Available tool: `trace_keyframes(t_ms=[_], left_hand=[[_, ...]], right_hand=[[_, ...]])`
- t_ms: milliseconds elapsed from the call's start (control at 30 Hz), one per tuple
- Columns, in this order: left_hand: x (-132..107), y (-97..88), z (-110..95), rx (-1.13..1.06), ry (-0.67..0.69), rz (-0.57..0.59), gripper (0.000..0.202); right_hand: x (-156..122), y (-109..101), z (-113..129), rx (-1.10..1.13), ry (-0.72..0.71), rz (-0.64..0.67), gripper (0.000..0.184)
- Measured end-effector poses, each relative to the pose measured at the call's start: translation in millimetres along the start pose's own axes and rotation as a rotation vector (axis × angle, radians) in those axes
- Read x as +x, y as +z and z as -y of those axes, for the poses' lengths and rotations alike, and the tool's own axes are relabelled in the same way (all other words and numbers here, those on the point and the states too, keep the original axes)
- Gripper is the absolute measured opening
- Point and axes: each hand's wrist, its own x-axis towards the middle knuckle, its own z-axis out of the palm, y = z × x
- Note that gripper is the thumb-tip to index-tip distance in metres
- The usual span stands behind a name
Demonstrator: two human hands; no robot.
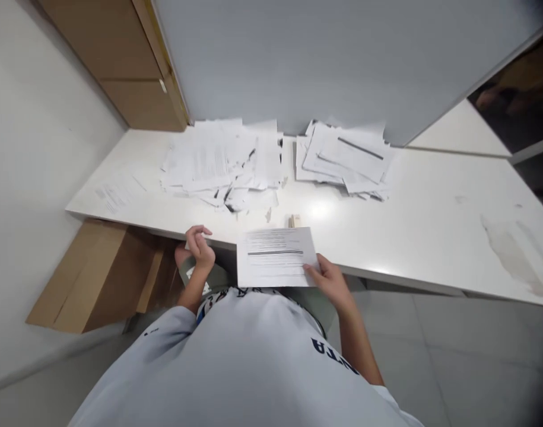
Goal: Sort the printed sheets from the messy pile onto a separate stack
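Done, as judged: two heaps had been laid on the table, left pile and right pile. Left over: printed paper, not set down, held across the table's front edge. Right-hand grip was closed on its right side; left hand was half curled, contents couldn't be told. Count: two piles, one printed paper, one loose sheet, one small block. Sheets per pile couldn't be counted.
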Motion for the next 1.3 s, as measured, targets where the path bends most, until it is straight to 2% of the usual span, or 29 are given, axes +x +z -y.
trace_keyframes(t_ms=[100,233,400,467,533,667,833,933,1100,1200,1233,1300], left_hand=[[-10,27.1,-20,-0.083,0.047,0.194,0.037],[-17,78.4,-48,-0.198,0.170,0.558,0.035],[-22,146.3,-78,-0.075,0.225,1.038,0.045],[-27,166.5,-82,0.012,0.269,1.222,0.048],[-32,179.4,-82,0.056,0.300,1.342,0.047],[-38,186.8,-76,0.067,0.326,1.410,0.040],[-30,181.3,-73,0.081,0.341,1.493,0.039],[-24,176.9,-73,0.067,0.372,1.559,0.039],[-21,171.1,-73,0.069,0.389,1.550,0.040],[-18,167.5,-72,0.063,0.357,1.527,0.042],[-16,166.2,-72,0.060,0.337,1.513,0.043],[-13,163.7,-72,0.057,0.294,1.491,0.045]], right_hand=[[-31,-40,-29,0.172,0.184,-0.085,0.043],[-54,-70,-43,0.379,0.360,-0.089,0.048],[-59,-84,-47,0.451,0.401,-0.112,0.047],[-58,-85,-50,0.457,0.377,-0.123,0.048],[-56,-85,-53,0.454,0.340,-0.130,0.049],[-50,-88,-53,0.459,0.309,-0.150,0.050],[-44,-94,-51,0.492,0.337,-0.120,0.053],[-42,-90,-49,0.525,0.370,-0.102,0.052],[-40,-85,-39,0.516,0.346,-0.093,0.055],[-41,-107,-31,0.339,0.312,-0.065,0.048],[-39,-120,-29,0.272,0.303,-0.094,0.046],[-26,-149,-27,0.189,0.256,-0.259,0.041]])
